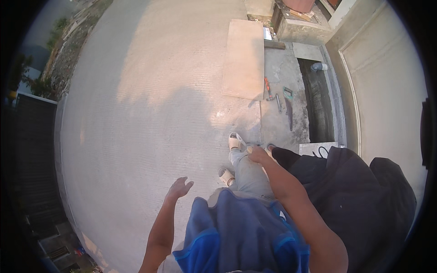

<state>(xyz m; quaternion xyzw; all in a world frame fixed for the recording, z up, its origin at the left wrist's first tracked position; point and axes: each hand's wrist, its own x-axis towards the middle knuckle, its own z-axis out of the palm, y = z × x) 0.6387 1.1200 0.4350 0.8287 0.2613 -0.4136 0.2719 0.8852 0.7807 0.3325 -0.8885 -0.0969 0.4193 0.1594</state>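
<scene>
My left hand (179,187) hangs over the concrete to the left of my legs, thumb apart from the fingers and nothing in it. In front of my grey trousers, my right hand (258,155) is closed, with a small pale piece showing at its fingers; its kind cannot be made out. Ahead of that hand lies a large flat tan board (243,59). Along the board's right edge rest an orange-handled hammer-like tool (268,88) and a hand saw (289,107) with a green handle, its blade pointing toward me.
To the right runs an open drain trench (317,107) with a grey pipe elbow (319,67) above it. A pale slab (309,148) with a black cord lies at its near end. Dark clothing (346,186), seemingly another person's, is close on my right. A wall (387,68) stands beyond.
</scene>
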